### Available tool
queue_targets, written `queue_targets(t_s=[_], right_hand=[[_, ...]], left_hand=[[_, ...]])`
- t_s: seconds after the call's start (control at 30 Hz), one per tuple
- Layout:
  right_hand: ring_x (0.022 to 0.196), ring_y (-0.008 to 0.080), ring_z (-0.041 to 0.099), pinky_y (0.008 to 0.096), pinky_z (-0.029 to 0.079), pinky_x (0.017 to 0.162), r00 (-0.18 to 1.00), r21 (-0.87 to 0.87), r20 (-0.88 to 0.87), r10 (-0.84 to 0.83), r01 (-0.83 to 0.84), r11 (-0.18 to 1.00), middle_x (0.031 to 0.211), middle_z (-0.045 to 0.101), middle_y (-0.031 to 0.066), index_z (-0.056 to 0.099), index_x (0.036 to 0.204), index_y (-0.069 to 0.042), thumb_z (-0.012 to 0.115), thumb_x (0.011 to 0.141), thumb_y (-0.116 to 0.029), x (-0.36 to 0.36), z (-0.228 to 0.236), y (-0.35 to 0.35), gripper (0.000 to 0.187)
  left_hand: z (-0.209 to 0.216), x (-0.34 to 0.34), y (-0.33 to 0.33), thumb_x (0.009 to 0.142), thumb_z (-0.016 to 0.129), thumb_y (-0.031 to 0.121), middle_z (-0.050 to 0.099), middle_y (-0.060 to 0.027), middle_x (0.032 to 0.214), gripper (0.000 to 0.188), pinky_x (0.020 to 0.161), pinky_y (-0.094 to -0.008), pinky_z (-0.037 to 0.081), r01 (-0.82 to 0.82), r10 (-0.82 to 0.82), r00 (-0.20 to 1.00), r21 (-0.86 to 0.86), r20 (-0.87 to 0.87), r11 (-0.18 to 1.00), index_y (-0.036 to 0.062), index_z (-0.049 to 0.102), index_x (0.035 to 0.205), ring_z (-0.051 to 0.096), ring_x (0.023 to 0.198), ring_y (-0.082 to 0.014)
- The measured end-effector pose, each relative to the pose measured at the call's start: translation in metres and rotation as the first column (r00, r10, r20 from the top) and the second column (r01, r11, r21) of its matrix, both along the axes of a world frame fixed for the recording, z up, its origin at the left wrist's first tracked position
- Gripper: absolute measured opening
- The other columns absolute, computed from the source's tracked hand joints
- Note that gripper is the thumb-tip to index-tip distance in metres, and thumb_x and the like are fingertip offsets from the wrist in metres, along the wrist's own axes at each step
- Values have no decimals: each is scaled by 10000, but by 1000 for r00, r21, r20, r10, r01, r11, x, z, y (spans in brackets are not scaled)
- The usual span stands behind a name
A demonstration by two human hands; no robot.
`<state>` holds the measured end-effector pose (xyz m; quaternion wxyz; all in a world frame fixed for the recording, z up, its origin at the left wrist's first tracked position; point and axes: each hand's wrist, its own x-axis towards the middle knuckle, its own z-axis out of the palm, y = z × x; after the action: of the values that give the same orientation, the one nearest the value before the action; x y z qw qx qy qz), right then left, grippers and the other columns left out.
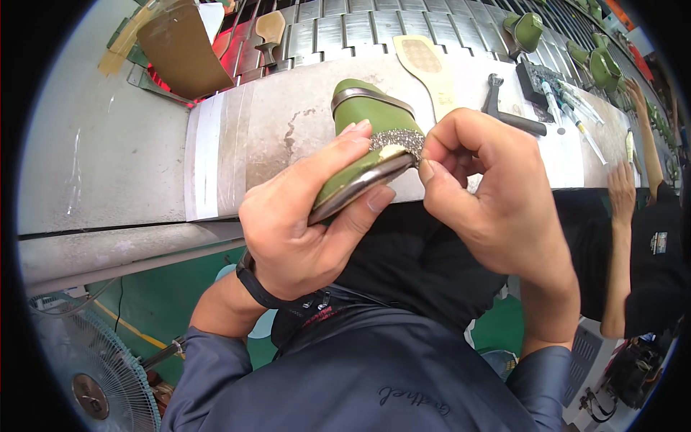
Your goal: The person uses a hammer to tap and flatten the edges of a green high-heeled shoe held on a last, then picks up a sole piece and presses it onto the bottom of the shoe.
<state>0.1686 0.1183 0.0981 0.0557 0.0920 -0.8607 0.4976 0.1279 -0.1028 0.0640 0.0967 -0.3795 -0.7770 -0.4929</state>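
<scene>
A green shoe (355, 115) with shiny dark edging is held up over the front of the bench. Across it runs a glittery grey band (396, 139), and a pale tan patch shows beside the band at the rim. My left hand (299, 205) is closed around the shoe's near end, fingers on top and thumb along the dark edge underneath. At the band's right end, my right hand (497, 180) pinches thumb and forefinger together against the shoe's edge. Whatever lies between those fingertips is hidden.
Beyond the shoe lie a beige sole-shaped piece (421, 57), a black-handled hammer (520, 124) and several syringes (579, 115) beside a black box (534, 85). A metal slat conveyor (367, 30) carries green shoes (529, 32). A co-worker's hand (620, 191) is at right; a fan (93, 367) stands lower left.
</scene>
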Motion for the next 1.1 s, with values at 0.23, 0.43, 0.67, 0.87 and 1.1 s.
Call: queue_targets(t_s=[0.23, 0.43, 0.67, 0.87, 1.1], right_hand=[[828, 118, 652, 275, 552, 762, 909, -220, -336, -248, 180, 959, 967, 688, 88, 696, 1035, 24, 809, 843, 23, 9, -42, -11, 222], [811, 152, 669, 283, 559, 765, 771, -112, -606, -194, 159, 981, 950, 701, 98, 729, 1074, 20, 841, 807, 36, -10, -48, -14, 290], [763, 105, 623, 260, 529, 725, 925, -84, -326, -195, 177, 981, 861, 673, 54, 672, 927, 26, 703, 884, 16, 0, -16, -10, 53], [719, 73, 550, 242, 477, 682, 992, -88, 79, -103, 110, 990, 769, 602, 3, 624, 868, 13, 652, 887, -48, 6, 6, 7, 70], [697, 111, 566, 253, 466, 667, 998, 140, 27, 61, -65, 988, 774, 617, 35, 626, 859, 21, 677, 828, -1, 8, 0, 27, 64]], left_hand=[[0, -7, 1, 927, 823, 85, 780, -199, 1126, 416, 847, -302, 604, -31, 26, 998, 103, 51, 994, -37, 675, 1296, 780, 1004, -220], [-4, -6, 1, 928, 824, 86, 783, -190, 1117, 414, 830, -295, 600, -50, 43, 998, 133, 51, 990, -34, 679, 1297, 780, 981, -207], [-5, -6, 3, 893, 845, 63, 755, -239, 1200, 430, 904, -337, 610, -17, 19, 1000, 113, -20, 993, -46, 671, 1271, 774, 1074, -281], [-2, 3, -2, 955, 789, 79, 705, -256, 1322, 436, 1030, -348, 540, 27, -28, 999, -26, -29, 999, -86, 629, 1325, 707, 1184, -247], [-5, -4, 0, 957, 806, 130, 783, -165, 1104, 416, 840, -281, 581, -145, 117, 981, 185, 153, 972, -42, 678, 1314, 755, 961, -172]])
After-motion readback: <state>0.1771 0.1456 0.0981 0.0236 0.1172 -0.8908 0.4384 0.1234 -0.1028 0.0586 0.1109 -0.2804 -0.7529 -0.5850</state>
